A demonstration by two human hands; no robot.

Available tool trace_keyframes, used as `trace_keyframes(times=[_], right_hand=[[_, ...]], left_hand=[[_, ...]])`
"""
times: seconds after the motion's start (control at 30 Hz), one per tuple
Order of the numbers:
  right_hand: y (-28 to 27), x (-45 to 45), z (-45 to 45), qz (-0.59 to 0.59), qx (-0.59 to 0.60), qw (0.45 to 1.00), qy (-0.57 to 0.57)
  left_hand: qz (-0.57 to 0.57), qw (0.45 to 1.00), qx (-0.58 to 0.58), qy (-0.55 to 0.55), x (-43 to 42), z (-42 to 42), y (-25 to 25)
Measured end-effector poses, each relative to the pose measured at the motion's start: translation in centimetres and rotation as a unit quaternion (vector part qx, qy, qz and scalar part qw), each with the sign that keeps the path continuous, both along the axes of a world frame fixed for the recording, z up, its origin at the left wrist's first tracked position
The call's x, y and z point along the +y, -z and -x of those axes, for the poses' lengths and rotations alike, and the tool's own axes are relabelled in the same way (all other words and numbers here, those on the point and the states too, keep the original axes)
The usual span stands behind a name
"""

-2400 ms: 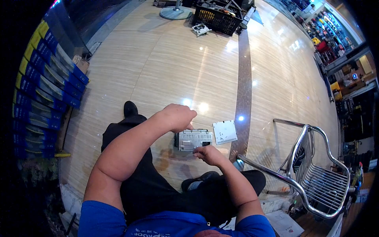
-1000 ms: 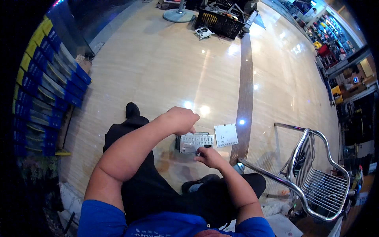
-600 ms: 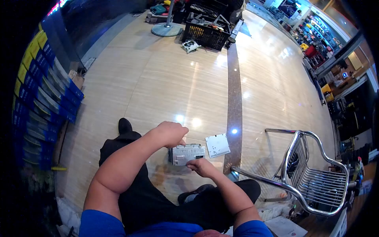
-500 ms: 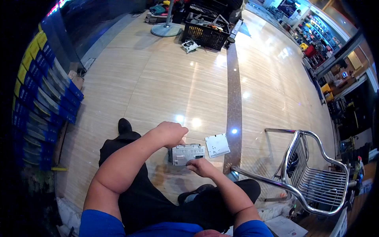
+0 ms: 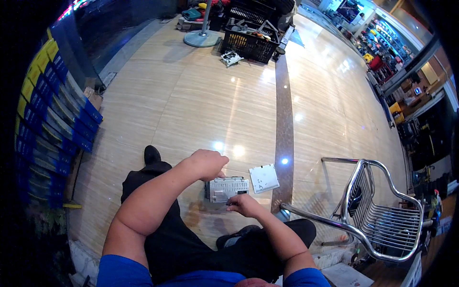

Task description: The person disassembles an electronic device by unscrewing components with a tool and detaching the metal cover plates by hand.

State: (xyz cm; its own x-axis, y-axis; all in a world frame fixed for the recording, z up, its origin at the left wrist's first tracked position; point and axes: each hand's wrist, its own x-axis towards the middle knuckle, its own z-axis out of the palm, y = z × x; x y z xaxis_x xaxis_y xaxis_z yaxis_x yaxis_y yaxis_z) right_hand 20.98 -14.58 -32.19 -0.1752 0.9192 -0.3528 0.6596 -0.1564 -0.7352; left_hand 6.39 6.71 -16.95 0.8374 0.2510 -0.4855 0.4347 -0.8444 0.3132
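Observation:
A flat silver metal box with rows of vent slots (image 5: 228, 185), which looks like an electronic unit's casing, lies on the floor between my feet. My left hand (image 5: 208, 165) is closed above its far left edge, fingers curled downward; whatever they grip is hidden. At the near edge, my right hand (image 5: 245, 205) has thumb and fingers pinched together, with something small and dark at the tips that I cannot make out. Just right of the box, a loose square metal plate (image 5: 264, 178) with small dark marks rests flat.
A chrome tube chair (image 5: 377, 210) stands to the right. Black crates with metal parts (image 5: 251, 40) sit at the far side, beside a round pole base (image 5: 202, 38). Blue and yellow boxes (image 5: 52, 100) are stacked along the left. A dark strip (image 5: 284, 119) crosses the tiled floor.
My right hand has drawn back slightly towards me from the box's near edge. The left hand stays over the far left edge. The whole view has shifted slightly.

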Motion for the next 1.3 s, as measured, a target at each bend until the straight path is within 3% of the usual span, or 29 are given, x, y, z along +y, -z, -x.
trace_keyframes(times=[0.13, 0.73, 0.97, 1.03, 1.3], right_hand=[[0.8, -0.1, 0.0, -0.064, 0.011, 0.998, -0.023], [-1.0, 0.1, 0.3, 0.03, 0.002, 0.999, 0.016], [0.3, 0.0, -0.2, 0.008, -0.019, 1.0, -0.018], [1.1, -0.2, -0.4, -0.047, -0.013, 0.998, -0.033], [0.4, -0.2, -0.3, -0.046, 0.006, 0.999, -0.026]], left_hand=[[0.003, 1.0, -0.002, -0.003, 0.0, 0.0, 0.1], [0.0, 1.0, 0.0, -0.002, -0.1, 0.1, -0.2], [-0.002, 1.0, -0.008, -0.003, 0.0, 0.2, 0.2], [-0.001, 1.0, -0.006, -0.003, -0.1, 0.2, 0.4], [-0.018, 0.999, -0.033, -0.006, -0.2, 0.4, 0.4]])
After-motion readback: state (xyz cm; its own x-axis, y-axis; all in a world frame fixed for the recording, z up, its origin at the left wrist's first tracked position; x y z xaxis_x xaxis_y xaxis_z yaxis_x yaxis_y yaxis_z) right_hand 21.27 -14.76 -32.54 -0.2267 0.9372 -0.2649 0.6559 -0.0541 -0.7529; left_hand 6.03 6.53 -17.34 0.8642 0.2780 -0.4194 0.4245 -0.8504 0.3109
